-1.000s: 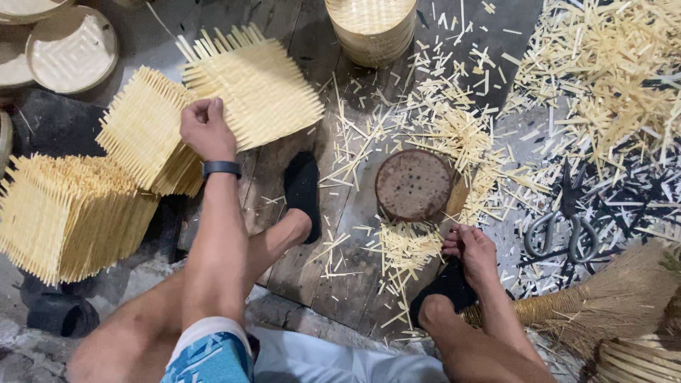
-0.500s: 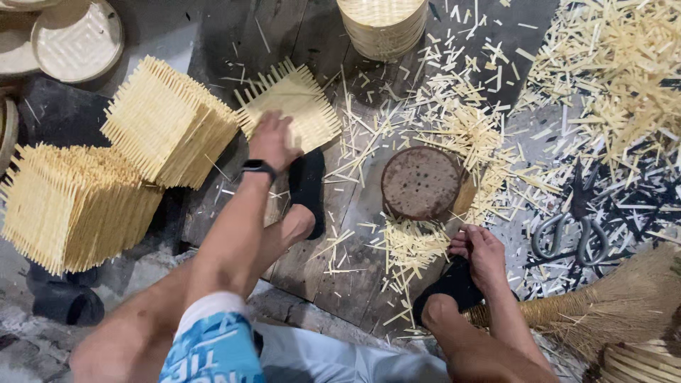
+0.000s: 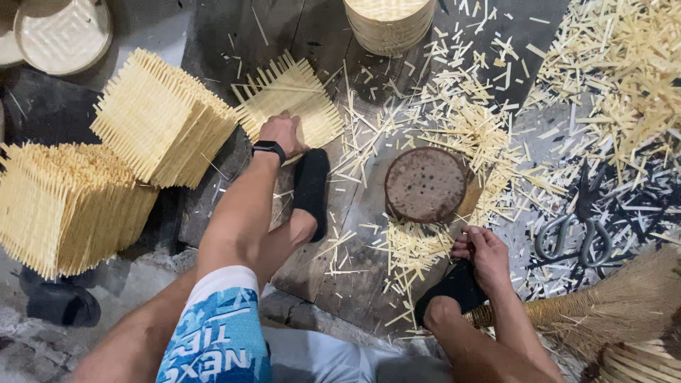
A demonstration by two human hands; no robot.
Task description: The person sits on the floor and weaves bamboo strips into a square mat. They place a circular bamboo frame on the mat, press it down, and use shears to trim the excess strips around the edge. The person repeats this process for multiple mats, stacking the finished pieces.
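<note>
The left hand [image 3: 282,135] reached far out and lay curled, knuckles up, on the near edge of a square woven bamboo mat [image 3: 289,99], its fingers closed onto the mat, which lay flat on the dark wooden boards [image 3: 227,28] just beyond a black-socked left foot [image 3: 311,188]. A black smartwatch [image 3: 269,149] sat on that wrist. The right hand [image 3: 484,257] rested near, fingers bent loosely against the black sock of the right foot [image 3: 454,287]; whether it pinched anything could not be told. Between the feet stood a round, rusty-brown disc [image 3: 425,184], ringed by bamboo offcuts [image 3: 454,128] scattered across the floor. To the left stood two stacks of woven mats [image 3: 106,177]. Scissors [image 3: 571,237] lay at the right, a straw broom [image 3: 610,305] nearer, and a stack of round woven trays [image 3: 389,21] at the far edge.
</note>
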